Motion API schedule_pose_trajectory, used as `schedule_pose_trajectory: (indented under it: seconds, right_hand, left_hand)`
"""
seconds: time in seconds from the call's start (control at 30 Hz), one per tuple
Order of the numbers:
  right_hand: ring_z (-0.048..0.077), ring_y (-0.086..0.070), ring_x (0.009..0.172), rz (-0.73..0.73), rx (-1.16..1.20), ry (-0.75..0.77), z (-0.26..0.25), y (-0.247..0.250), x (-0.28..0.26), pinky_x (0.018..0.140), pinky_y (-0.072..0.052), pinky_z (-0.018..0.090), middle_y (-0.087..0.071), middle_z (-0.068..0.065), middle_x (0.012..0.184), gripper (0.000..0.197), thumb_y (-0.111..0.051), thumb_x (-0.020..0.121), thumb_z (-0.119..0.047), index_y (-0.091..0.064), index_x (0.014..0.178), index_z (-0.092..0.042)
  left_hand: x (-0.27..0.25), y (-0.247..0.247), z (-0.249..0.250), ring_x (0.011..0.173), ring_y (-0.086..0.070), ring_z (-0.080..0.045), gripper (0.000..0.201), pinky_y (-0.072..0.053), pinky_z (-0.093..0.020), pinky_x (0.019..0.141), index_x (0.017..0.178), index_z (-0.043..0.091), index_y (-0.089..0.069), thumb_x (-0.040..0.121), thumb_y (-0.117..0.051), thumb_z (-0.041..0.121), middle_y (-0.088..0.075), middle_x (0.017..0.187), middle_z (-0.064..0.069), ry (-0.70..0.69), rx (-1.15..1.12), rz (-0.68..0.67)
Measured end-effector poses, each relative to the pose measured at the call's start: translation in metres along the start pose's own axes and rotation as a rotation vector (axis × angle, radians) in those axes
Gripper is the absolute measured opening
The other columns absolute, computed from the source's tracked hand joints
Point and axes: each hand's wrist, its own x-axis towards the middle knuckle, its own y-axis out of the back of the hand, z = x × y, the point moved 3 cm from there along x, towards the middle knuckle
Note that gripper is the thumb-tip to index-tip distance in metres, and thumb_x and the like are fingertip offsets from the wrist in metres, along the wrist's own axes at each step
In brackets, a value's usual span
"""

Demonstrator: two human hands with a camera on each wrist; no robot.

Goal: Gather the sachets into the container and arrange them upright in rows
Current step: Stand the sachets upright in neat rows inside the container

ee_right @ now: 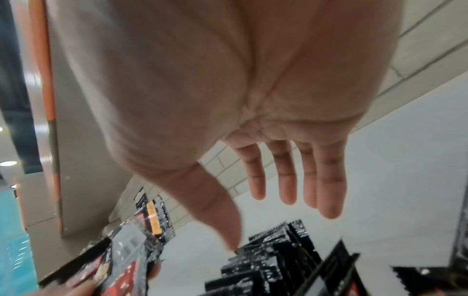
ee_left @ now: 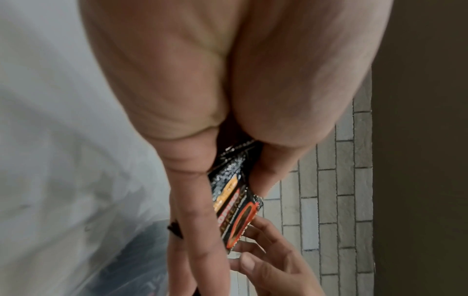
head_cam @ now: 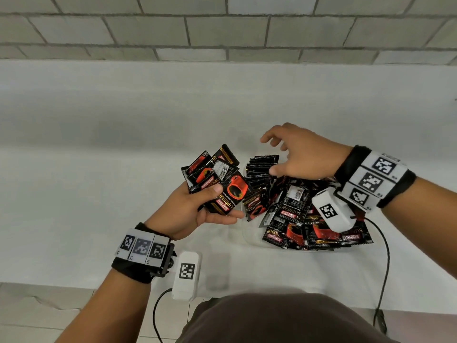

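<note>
My left hand (head_cam: 226,203) grips a fanned bunch of black and red coffee sachets (head_cam: 212,179), thumb on top and fingers beneath. In the left wrist view the bunch (ee_left: 235,200) is pinched between thumb and fingers. A clear container (head_cam: 252,240) stands to the right, with a row of upright sachets (head_cam: 259,169) at its far left and a loose pile of sachets (head_cam: 309,219) over the remainder. My right hand (head_cam: 269,154) hovers open over the upright row, holding nothing. The right wrist view shows its fingers (ee_right: 286,180) spread above the upright sachets (ee_right: 273,260).
A white cloth covers the table (head_cam: 123,144), which ends at a grey brick wall (head_cam: 222,28). A black cable (head_cam: 384,256) runs off the table's front edge at the right. Bare cloth lies left of and behind the container.
</note>
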Motion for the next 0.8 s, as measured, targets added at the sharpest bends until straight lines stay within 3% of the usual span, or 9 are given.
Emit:
schedule_pose_trajectory:
  seconds: [0.1, 0.2, 0.37, 0.53, 0.67, 0.8]
  right_hand:
    - [0.014, -0.056, 0.094, 0.037, -0.028, -0.032, 0.009, -0.001, 0.008, 0.080, -0.042, 0.026, -0.057, 0.000, 0.120, 0.044, -0.071, 0.086, -0.015, -0.058, 0.127, -0.025]
    - [0.011, -0.054, 0.092, 0.043, -0.012, -0.045, 0.012, -0.011, 0.014, 0.079, -0.040, 0.023, -0.062, -0.002, 0.110, 0.031, -0.062, 0.089, -0.007, -0.067, 0.116, -0.021]
    - [0.013, -0.062, 0.094, 0.099, 0.084, -0.028, 0.005, -0.015, 0.017, 0.069, -0.041, 0.012, -0.065, -0.005, 0.099, 0.031, -0.060, 0.085, -0.003, -0.072, 0.108, -0.021]
    - [0.016, -0.062, 0.098, 0.093, 0.061, -0.035, 0.005, -0.014, 0.013, 0.079, -0.043, 0.021, -0.067, -0.002, 0.106, 0.034, -0.060, 0.084, -0.004, -0.071, 0.113, -0.017]
    - [0.010, -0.057, 0.088, 0.134, 0.067, -0.025, 0.010, -0.010, 0.008, 0.077, -0.039, 0.020, -0.063, -0.001, 0.113, 0.036, -0.063, 0.085, -0.008, -0.067, 0.119, -0.019]
    - [0.012, -0.058, 0.089, 0.213, 0.074, 0.055, 0.005, -0.010, -0.002, 0.072, -0.040, 0.014, -0.059, -0.003, 0.109, 0.030, -0.065, 0.085, -0.012, -0.067, 0.112, -0.024]
  left_hand:
    - [0.003, -0.003, -0.001, 0.104, -0.068, -0.055, 0.038, -0.062, -0.049, 0.081, 0.139, 0.005, -0.051, 0.102, -0.050, 0.015, -0.068, 0.125, -0.027, -0.010, 0.005, -0.007]
    - [0.006, -0.008, 0.002, 0.107, -0.068, -0.054, 0.038, -0.061, -0.049, 0.084, 0.140, 0.006, -0.051, 0.103, -0.049, 0.015, -0.068, 0.126, -0.026, -0.022, 0.021, -0.018]
    - [0.011, -0.010, 0.005, 0.111, -0.066, -0.054, 0.041, -0.059, -0.054, 0.091, 0.143, 0.008, -0.049, 0.102, -0.050, 0.014, -0.066, 0.130, -0.025, -0.047, 0.022, -0.011]
    - [0.012, -0.011, 0.006, 0.111, -0.066, -0.053, 0.040, -0.059, -0.053, 0.091, 0.141, 0.010, -0.051, 0.102, -0.050, 0.013, -0.067, 0.129, -0.024, -0.056, 0.009, -0.009]
    - [0.012, -0.011, 0.006, 0.111, -0.066, -0.054, 0.042, -0.059, -0.054, 0.090, 0.143, 0.009, -0.049, 0.102, -0.050, 0.012, -0.066, 0.131, -0.024, -0.071, -0.004, 0.008]
    - [0.011, -0.012, 0.008, 0.109, -0.067, -0.054, 0.040, -0.060, -0.054, 0.088, 0.145, 0.009, -0.047, 0.104, -0.047, 0.010, -0.067, 0.130, -0.024, -0.083, 0.013, -0.004]
